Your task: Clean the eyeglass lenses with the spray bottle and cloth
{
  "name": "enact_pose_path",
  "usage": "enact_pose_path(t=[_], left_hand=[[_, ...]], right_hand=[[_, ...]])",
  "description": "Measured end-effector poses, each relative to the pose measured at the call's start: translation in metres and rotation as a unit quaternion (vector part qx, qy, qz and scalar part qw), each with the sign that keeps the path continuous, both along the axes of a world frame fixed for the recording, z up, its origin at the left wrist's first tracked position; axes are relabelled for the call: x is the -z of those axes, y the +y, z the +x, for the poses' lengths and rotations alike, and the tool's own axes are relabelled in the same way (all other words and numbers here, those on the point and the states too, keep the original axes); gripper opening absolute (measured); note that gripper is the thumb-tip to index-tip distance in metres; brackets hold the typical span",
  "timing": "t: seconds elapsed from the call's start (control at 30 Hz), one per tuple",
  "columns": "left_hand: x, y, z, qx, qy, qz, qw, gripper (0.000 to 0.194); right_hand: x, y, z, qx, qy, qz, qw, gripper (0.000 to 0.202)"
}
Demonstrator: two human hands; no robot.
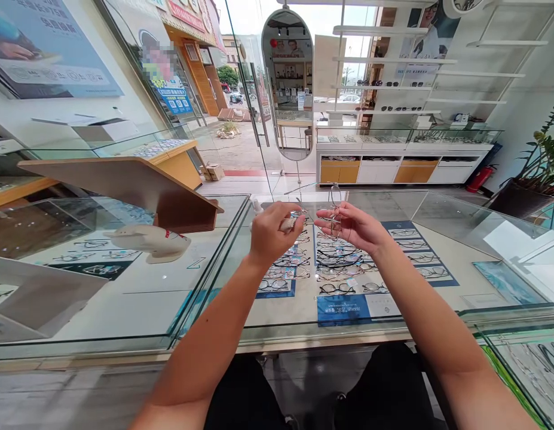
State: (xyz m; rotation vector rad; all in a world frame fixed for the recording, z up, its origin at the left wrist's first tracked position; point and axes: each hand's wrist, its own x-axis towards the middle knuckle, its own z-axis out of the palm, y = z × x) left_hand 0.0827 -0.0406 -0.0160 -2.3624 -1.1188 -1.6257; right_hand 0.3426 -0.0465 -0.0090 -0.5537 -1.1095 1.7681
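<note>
My left hand (277, 232) is closed around a small white spray bottle (257, 206); its top pokes out on the left, and most of it is hidden by my fingers. My right hand (348, 226) grips a pair of thin-framed eyeglasses (336, 196) between thumb and fingers, with one rounded part standing up above the fingertips. Both hands are close together over the glass display counter (277, 331). Beneath the glass, rows of spectacle frames (337, 289) lie on blue-and-white cards.
On the left counter stand a brown tilted board (137, 179) and a beige object (153, 242). An oval mirror (287, 83) rises beyond the counter. Low cabinets (402, 170), a fire extinguisher (480, 178) and a potted plant (539, 161) are farther off at right.
</note>
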Motion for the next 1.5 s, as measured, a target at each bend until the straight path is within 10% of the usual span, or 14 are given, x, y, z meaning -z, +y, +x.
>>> enact_pose_path(t=[0.13,0.77,0.93,1.17,1.5], left_hand=[[0.011,-0.006,0.015,0.114,0.128,-0.071,0.983,0.027],[0.016,-0.003,0.017,0.118,0.024,-0.154,0.981,0.030],[0.002,0.002,0.000,0.003,-0.065,-0.191,0.979,0.068],[-0.006,0.045,-0.054,-0.194,-0.246,-0.222,0.923,0.027],[0.026,0.083,-0.097,-0.295,-0.150,-0.371,0.868,0.047]], right_hand=[[0.002,0.001,-0.004,0.022,0.022,0.004,1.000,0.037],[0.000,-0.004,-0.014,0.108,0.072,0.035,0.991,0.038],[-0.005,-0.002,0.000,0.149,0.091,0.043,0.984,0.038],[-0.007,0.003,0.014,0.178,0.085,0.043,0.979,0.035],[-0.004,0.006,0.016,0.191,0.076,0.034,0.978,0.036]])
